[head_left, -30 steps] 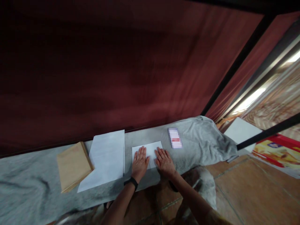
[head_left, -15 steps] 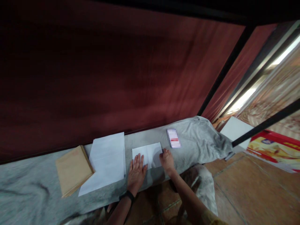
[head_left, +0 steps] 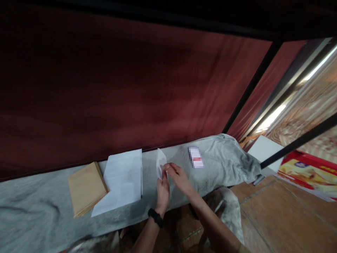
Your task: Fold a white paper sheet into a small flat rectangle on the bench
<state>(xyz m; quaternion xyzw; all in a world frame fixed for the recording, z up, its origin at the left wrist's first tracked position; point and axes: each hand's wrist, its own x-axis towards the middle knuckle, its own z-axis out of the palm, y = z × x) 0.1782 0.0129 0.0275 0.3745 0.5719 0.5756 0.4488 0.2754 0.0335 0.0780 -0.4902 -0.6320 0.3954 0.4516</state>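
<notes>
One view, from the head: gripping the white paper (head_left: 159, 162) at its lower end between pressed-together fingers of the left hand (head_left: 163, 194), pinching its near edge with the right hand (head_left: 180, 178). Held on edge over gray cloth (head_left: 217, 167), between white sheets (head_left: 123, 179) and a blurred phone-like item (head_left: 196, 157). Best done with a light pinch and edges matched.

The light is dim, and the far dark-red curtain (head_left: 147, 91) sinks to near-black at left. At far right, a strip (head_left: 272, 117) glares white beside smeared-looking patterned cloth (head_left: 313, 112). The held white paper (head_left: 161, 159) looks soft; pixel blocks mask a small rectangle (head_left: 196, 157).
</notes>
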